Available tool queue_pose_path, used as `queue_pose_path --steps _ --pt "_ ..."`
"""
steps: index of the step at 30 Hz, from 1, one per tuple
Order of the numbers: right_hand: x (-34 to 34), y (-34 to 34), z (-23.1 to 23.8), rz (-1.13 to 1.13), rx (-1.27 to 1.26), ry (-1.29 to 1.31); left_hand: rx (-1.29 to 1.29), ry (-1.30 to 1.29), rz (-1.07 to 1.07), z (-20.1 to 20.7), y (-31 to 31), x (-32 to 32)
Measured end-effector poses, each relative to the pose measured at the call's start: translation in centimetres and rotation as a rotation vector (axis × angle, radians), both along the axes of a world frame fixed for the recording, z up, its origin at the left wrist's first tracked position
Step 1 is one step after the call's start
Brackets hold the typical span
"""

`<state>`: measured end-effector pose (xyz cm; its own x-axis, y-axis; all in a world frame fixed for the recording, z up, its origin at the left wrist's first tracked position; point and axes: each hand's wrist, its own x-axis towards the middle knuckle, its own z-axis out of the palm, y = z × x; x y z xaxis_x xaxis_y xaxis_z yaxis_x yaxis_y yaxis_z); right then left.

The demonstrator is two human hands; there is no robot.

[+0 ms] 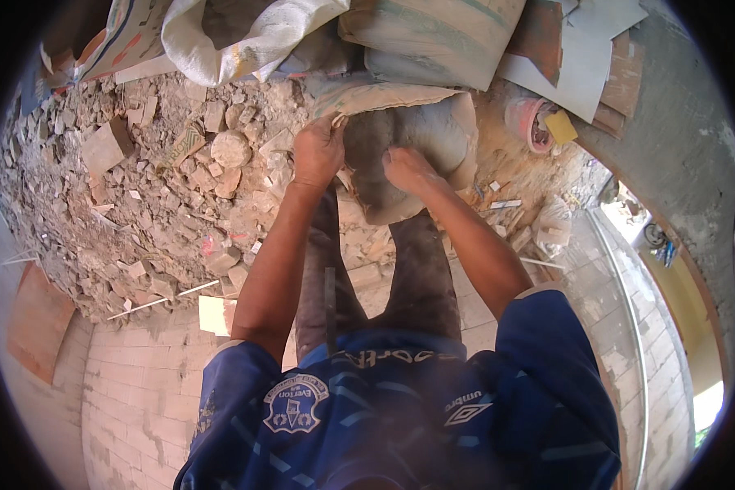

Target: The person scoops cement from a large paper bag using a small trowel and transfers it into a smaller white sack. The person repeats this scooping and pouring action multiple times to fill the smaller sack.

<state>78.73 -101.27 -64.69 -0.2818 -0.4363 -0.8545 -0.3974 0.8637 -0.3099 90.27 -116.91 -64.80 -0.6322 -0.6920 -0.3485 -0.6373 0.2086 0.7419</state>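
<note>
- We see the open sack (453,143) straight ahead of the body, its wide grey mouth turned toward us, above and between the trousered legs (420,269).
- We find the left hand (318,153) at the sack's left edge, the fingers folded closed around a pinch of its rim.
- We see the right hand (411,170) in front of the sack's dusty inner wall, within the outline of the mouth and to the right of the left hand. Its fingers look curled in; we cannot tell how tightly, or whether they have hold of anything.
- We note rubble (171,175) spread to the left of the sack, and a pinkish bucket (524,121) with a yellow block (560,128) against its rim to the right.
- Just beyond the sack, we see a bulky filled sack (433,45) with faint, worn print, and farther left a white woven sack (200,53) with its rim rolled.
- On the blue shirt (400,408) we make out a white shield-shaped crest (296,403) with lettering on the left chest, and a white diamond emblem (468,413) with a short word on the right.
- Near the waist, we see larger pale lettering (396,356), partly lost in the folds.
- Among the stones, we spot a scrap (186,145) bearing green print too small to read.
</note>
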Motion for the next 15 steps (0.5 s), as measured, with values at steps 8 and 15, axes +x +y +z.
queue_pose_path --steps 8,15 --pt "0.6 2.7 -3.7 0.153 -0.307 -0.01 -0.051 0.006 0.052 0.3 0.6 -0.9" --pt "0.0 2.1 -0.6 -0.11 -0.168 -0.246 -0.069 -0.04 0.01 0.1 0.5 -0.5"
